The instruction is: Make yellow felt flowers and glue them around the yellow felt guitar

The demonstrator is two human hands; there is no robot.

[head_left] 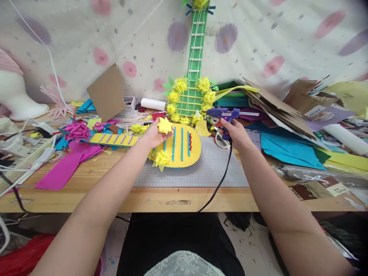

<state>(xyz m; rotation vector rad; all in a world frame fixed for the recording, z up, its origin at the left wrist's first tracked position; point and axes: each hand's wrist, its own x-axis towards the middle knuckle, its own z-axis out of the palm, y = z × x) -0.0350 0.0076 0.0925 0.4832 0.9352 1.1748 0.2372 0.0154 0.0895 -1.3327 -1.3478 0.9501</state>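
Note:
Pinched in my left hand (153, 135) is a yellow paper flower (165, 125) with pointed petals, held above a yellow paper guitar (191, 153). Blue strips and a row of small red pieces cross the guitar's body, and its neck (115, 139) points left with pale bars on it. Another yellow flower (161, 158) sits at the body's near left edge. My right hand (234, 132) grips a blue hot glue gun (222, 113), a clear glue stick showing from its back end. The gun's nozzle points left, and its black cord (222, 178) runs down over the table edge.
A grey cutting mat (224, 170) lies under the guitar. Scissors (222, 141) are beside the glue gun. A green paper guitar with yellow flowers (197, 73) leans at the back. Magenta paper (61, 168) lies left; cardboard (276, 99) and blue sheets (293, 147) are piled right.

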